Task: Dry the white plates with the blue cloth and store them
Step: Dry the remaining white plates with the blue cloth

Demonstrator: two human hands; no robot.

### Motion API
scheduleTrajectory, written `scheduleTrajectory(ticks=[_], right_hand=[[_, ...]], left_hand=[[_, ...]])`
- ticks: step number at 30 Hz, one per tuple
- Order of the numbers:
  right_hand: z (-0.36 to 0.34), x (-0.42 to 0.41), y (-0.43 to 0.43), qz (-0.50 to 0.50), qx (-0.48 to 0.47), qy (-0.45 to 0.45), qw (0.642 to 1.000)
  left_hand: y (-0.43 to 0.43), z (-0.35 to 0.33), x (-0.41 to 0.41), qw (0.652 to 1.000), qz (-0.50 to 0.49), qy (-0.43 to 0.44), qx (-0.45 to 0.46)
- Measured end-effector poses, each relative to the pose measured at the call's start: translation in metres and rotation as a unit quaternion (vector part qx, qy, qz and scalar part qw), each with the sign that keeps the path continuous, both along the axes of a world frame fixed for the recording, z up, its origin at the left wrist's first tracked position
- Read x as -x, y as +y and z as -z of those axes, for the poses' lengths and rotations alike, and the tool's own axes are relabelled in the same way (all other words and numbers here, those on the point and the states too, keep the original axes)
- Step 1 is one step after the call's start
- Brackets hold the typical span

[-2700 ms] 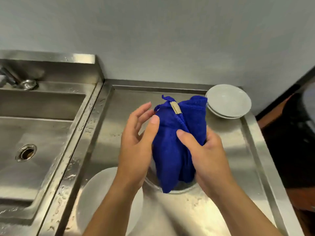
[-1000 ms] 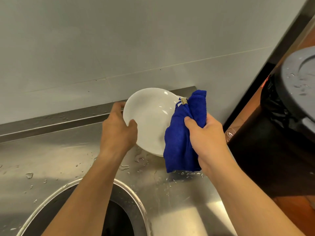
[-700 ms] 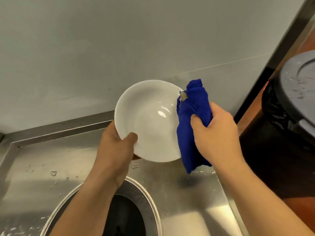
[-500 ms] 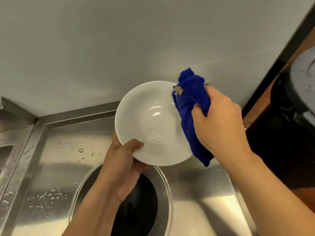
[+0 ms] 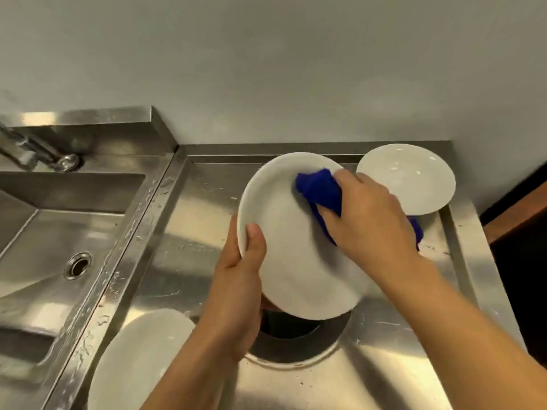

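My left hand (image 5: 239,279) grips a white plate (image 5: 284,250) by its left rim, thumb on the inner face, holding it tilted above the round hole in the counter. My right hand (image 5: 370,220) presses the bunched blue cloth (image 5: 319,192) against the plate's upper inner surface. A second white plate (image 5: 405,179) rests at the back right corner of the steel counter. Another white plate (image 5: 139,359) lies on the counter at the lower left, partly hidden by my left forearm.
The wet steel counter (image 5: 189,241) has a round opening (image 5: 293,338) under the held plate. A sink basin (image 5: 44,250) with a drain and a tap (image 5: 35,152) lies to the left. A wall stands behind; dark floor drops off at the right edge.
The plate has come down and toward me, over the round opening. The cloth has moved from the plate's right rim onto its inner face. The view has tilted down, showing the sink and two other plates.
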State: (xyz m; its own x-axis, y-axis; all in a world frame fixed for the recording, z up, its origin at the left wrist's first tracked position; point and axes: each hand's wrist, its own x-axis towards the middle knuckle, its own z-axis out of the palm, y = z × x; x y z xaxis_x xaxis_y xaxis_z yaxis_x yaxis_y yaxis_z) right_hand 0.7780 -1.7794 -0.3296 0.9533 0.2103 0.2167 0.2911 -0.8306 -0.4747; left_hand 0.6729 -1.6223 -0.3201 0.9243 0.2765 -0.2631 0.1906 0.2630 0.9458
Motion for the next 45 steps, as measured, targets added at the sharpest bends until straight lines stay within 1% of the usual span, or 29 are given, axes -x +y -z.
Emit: scheduleTrajectory(ticks=[1,3,4,5,6,8,9,10,12,13,14,15,16,17,18,19,20,21,23,24,25,26,27,28,29,31,34,39,45], right_hand=[[-0.008,0.007,0.020,-0.018,-0.062,-0.014,0.998],[-0.019,0.031,0.056,-0.125,-0.163,0.084,0.975],[-0.015,0.046,0.064,-0.177,-0.141,0.141,0.964],[-0.012,0.055,0.061,-0.220,-0.074,0.170,0.958],[-0.010,0.057,0.054,-0.229,-0.004,0.169,0.959],[-0.005,0.042,0.044,-0.131,0.060,0.090,0.986],[-0.007,0.036,0.053,-0.072,0.043,0.044,0.996],[-0.009,0.034,0.066,-0.046,-0.009,0.013,0.999],[-0.014,0.049,0.100,-0.122,-0.154,0.063,0.979],[-0.012,0.061,0.107,-0.178,-0.175,0.110,0.962],[-0.008,0.070,0.106,-0.229,-0.122,0.147,0.955],[-0.005,0.074,0.096,-0.268,-0.024,0.163,0.949],[-0.004,0.072,0.084,-0.268,0.064,0.151,0.949],[0.000,0.061,0.077,-0.221,0.113,0.115,0.962],[-0.001,0.049,0.077,-0.153,0.122,0.076,0.978],[-0.004,0.042,0.086,-0.088,0.100,0.036,0.990],[-0.010,0.039,0.101,-0.059,0.055,0.012,0.997],[-0.016,0.045,0.119,-0.087,-0.017,0.016,0.996],[-0.020,0.066,0.140,-0.207,-0.118,0.075,0.968],[-0.019,0.079,0.140,-0.271,-0.082,0.099,0.954],[-0.017,0.086,0.132,-0.316,0.003,0.089,0.945],[-0.013,0.085,0.125,-0.318,0.068,0.072,0.943],[-0.006,0.078,0.117,-0.276,0.095,0.053,0.955],[-0.003,0.074,0.112,-0.228,0.069,0.047,0.970],[-0.002,0.075,0.113,-0.196,0.002,0.066,0.978],[-0.002,0.083,0.125,-0.156,-0.120,0.102,0.975],[0.004,0.105,0.153,-0.164,-0.135,0.103,0.972],[0.027,0.139,0.202,-0.198,-0.133,0.209,0.948],[0.066,0.160,0.236,-0.211,-0.110,0.247,0.939]], left_hand=[[-0.002,0.001,0.009,1.000,0.000,0.007,0.016],[0.004,-0.002,0.016,0.999,-0.028,-0.002,0.027],[0.015,-0.006,0.021,0.998,-0.053,-0.018,0.023],[0.027,-0.008,0.024,0.997,-0.076,-0.033,0.005],[0.040,-0.014,0.029,0.995,-0.087,-0.044,-0.014],[0.049,-0.014,0.042,0.995,-0.067,-0.037,-0.057],[0.048,-0.006,0.047,0.996,-0.055,-0.021,-0.066],[0.042,-0.002,0.049,0.997,-0.052,-0.003,-0.057],[0.040,-0.002,0.047,0.997,-0.066,0.018,-0.033],[0.047,-0.002,0.046,0.997,-0.075,0.010,-0.020],[0.057,-0.005,0.045,0.996,-0.087,0.001,-0.020],[0.066,-0.006,0.048,0.995,-0.099,-0.013,-0.028],[0.075,-0.009,0.053,0.994,-0.097,-0.023,-0.037],[0.080,-0.010,0.057,0.995,-0.081,-0.027,-0.046],[0.080,-0.008,0.061,0.996,-0.066,-0.023,-0.048],[0.075,-0.003,0.062,0.998,-0.052,-0.012,-0.039],[0.070,-0.002,0.062,0.999,-0.049,0.000,-0.022],[0.070,-0.001,0.062,0.998,-0.055,0.009,-0.009],[0.082,-0.003,0.061,0.997,-0.081,-0.005,0.014],[0.090,-0.006,0.066,0.995,-0.104,-0.010,0.007],[0.099,-0.008,0.072,0.992,-0.123,-0.015,-0.008],[0.108,-0.010,0.079,0.991,-0.130,-0.021,-0.017],[0.116,-0.007,0.088,0.991,-0.131,-0.023,-0.020],[0.120,-0.002,0.097,0.990,-0.139,-0.014,-0.018],[0.125,0.006,0.108,0.987,-0.158,0.000,-0.008],[0.134,0.017,0.122,0.979,-0.200,0.025,0.021],[0.153,0.035,0.144,0.971,-0.234,0.056,0.009],[0.185,0.063,0.180,0.955,-0.272,0.114,-0.026],[0.212,0.101,0.206,0.927,-0.294,0.178,-0.153]])
